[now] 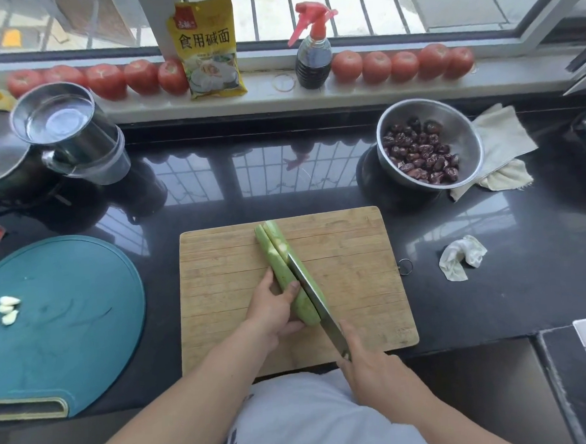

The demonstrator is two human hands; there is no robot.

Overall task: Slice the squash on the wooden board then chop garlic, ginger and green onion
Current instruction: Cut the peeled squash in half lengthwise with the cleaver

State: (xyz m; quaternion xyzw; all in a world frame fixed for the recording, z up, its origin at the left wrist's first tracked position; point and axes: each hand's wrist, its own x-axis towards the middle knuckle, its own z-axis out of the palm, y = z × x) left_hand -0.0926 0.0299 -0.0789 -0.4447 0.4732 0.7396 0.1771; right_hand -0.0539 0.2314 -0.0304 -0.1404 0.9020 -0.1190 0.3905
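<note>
Presently: left hand (273, 309) grips squash (290, 277) at board (355, 252) ctr; right hand (369, 364) wraps knife (311, 294), blade toward 11 o'clock. Rec: keep fingertips clear, cut straight lengthwise.

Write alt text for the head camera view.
A left hand steadies a pale green peeled squash on a rectangular wooden cutting board while the right hand draws a steel kitchen knife lengthwise through it. Peeled white garlic cloves lie on a round teal board to the left.

Bare board (355, 252) right of squash (280, 267).
</note>
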